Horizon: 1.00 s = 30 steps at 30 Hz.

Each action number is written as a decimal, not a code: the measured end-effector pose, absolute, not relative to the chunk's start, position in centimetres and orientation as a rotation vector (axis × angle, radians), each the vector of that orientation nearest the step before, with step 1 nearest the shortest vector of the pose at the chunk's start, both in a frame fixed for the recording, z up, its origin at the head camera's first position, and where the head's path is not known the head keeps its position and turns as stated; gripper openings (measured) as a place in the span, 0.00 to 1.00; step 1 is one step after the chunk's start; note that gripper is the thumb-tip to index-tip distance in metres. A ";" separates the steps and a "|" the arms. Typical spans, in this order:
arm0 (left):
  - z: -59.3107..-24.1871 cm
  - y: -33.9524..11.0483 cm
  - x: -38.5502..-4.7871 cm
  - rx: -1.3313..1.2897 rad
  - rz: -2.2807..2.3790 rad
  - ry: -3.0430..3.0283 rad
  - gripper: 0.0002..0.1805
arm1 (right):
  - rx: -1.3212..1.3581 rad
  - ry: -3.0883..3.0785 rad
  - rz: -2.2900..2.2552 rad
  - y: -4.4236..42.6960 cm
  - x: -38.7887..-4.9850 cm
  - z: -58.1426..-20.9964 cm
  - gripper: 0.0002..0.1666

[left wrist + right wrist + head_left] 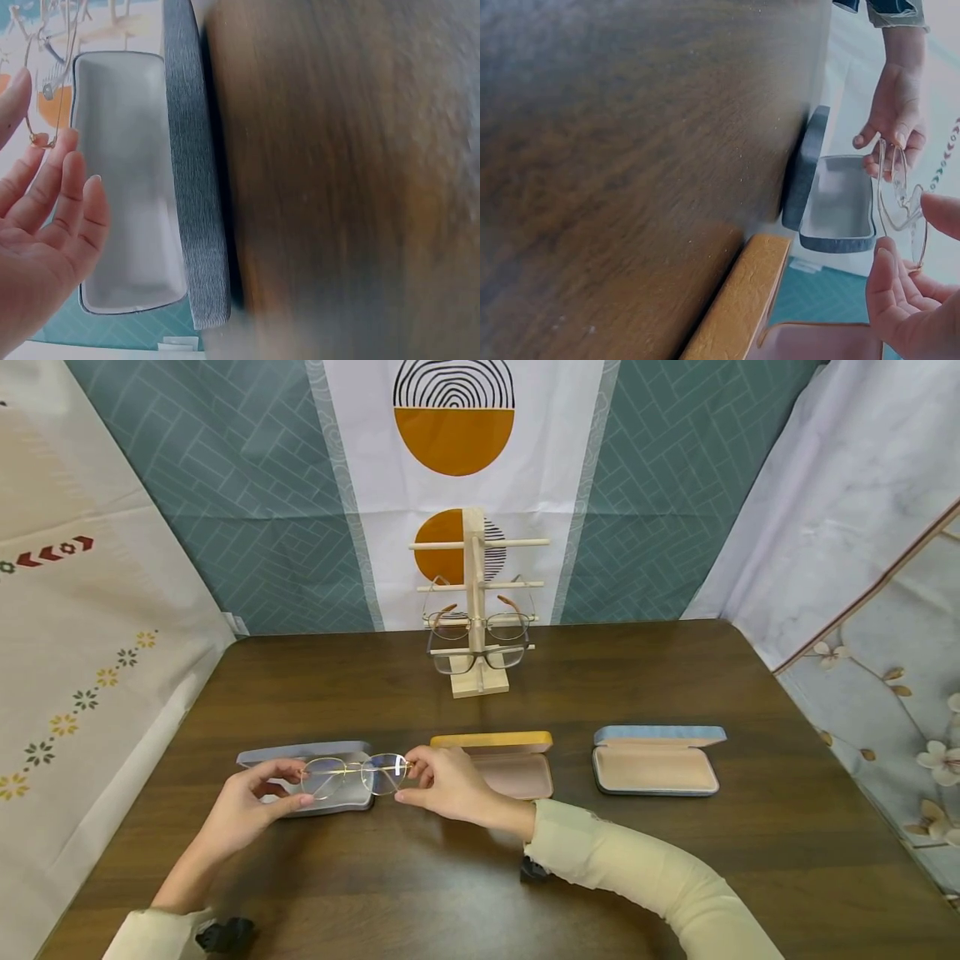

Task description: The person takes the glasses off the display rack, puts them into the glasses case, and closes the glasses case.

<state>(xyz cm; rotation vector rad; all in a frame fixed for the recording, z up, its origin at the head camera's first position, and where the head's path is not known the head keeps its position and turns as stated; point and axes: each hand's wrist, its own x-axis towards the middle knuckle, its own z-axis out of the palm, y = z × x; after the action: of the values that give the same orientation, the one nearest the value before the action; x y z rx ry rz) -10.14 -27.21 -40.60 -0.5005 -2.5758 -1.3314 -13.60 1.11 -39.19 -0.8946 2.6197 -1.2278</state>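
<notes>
Thin gold-rimmed glasses (354, 768) hang in the air between both hands, above an open grey eyeglass case (351, 797). The left hand (243, 802) pinches the frame's left end between thumb and fingers. At the other end, the right hand (453, 781) pinches the frame near the hinge. In the right wrist view the same glasses (907, 219) stretch from one hand to the other. The left wrist view shows the grey case's pale lining (124, 172) bare beside the left fingers.
Partly behind the right hand stands an open yellow case (517, 742); a blue case (656, 768) lies open to its right. A wooden display rack (474, 552) at the back carries dark-framed glasses (480, 653) low down and thinner-framed glasses above. Patterned cloths hang around the brown table (360, 893).
</notes>
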 end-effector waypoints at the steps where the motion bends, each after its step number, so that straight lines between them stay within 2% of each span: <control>1: -40.5 -27.3 -10.1 -0.497 -1.321 -2.578 0.20 | -0.897 2.622 -1.223 1.0 -13.6 -39.1 0.24; 30: -41.0 -30.1 -9.7 -0.391 -1.268 -2.604 0.20 | -0.973 2.717 -1.108 -2.2 -13.7 -39.5 0.22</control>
<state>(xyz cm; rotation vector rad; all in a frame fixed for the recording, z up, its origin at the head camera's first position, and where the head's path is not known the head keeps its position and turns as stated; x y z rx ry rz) -9.67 -30.10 -41.01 -0.3907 -2.6041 -1.2676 -13.73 -2.22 -39.49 -0.9727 2.7168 -1.1083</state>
